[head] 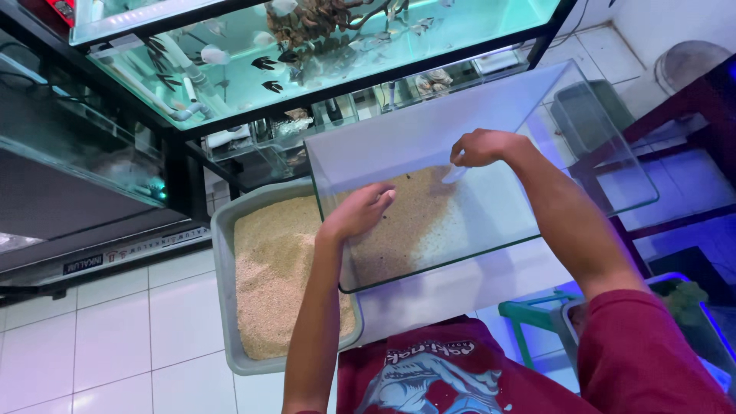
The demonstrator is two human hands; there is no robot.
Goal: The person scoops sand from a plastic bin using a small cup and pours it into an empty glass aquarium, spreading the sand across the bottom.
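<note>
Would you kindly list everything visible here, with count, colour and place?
glass tank: one, clear, centre, tilted
sand in tank: one layer, tan, left part of tank floor
tray: one, grey, on floor left of tank, filled with tan sand
fish aquarium: one, teal-lit, on black rack, top
floor tiles: white, lower left
stool: one, green, lower right
left hand: inside tank, over sand
right hand: inside tank, pinching a small pale item I cannot identify
</note>
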